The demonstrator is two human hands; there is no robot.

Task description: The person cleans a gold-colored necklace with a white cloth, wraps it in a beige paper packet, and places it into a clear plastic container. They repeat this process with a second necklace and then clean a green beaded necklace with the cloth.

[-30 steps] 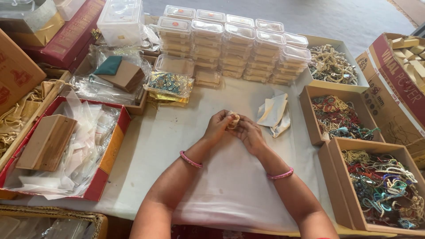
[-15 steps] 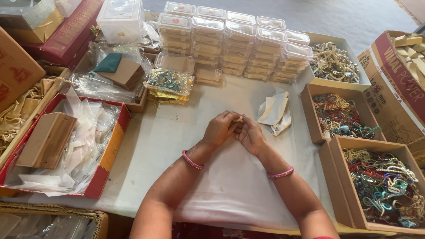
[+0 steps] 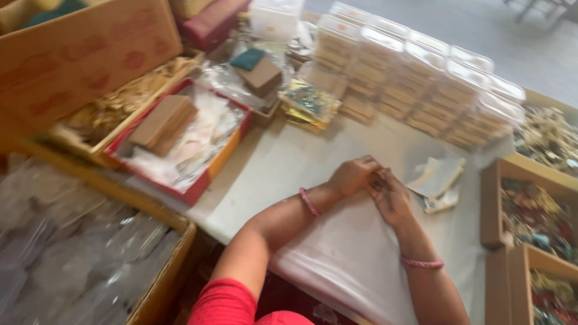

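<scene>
A: Head view, blurred. Our left hand [image 3: 352, 176] and right hand [image 3: 390, 195] meet fingertip to fingertip over the white sheet [image 3: 349, 259]. Something small and dark sits pinched between the fingertips; we can't tell what it is. Fingers on both hands are curled in around it, and the blur keeps us from saying how firm the hold is.

B: What's closest?

A: Just right of the fingers, touching nothing we hold, a loose pile of paper slips [image 3: 438, 180]. Beyond the fingertips, stacks of clear lidded boxes [image 3: 421, 84]. Further right, open cardboard trays of mixed colourful trinkets [image 3: 530, 210]. Left of the fingers and well apart, a red tray [image 3: 198, 186] with plastic sleeves and a brown box in it. Pink bangles [image 3: 308, 201] on both wrists.

B: Risks?

A: We'd judge the main one is dropping the piece: it's tiny, held only at the tips. On the white sheet we'd spot it; if it bounces right into the trinket trays it's lost in the clutter. Second, a right wrist sweep could scatter the paper slips.
</scene>
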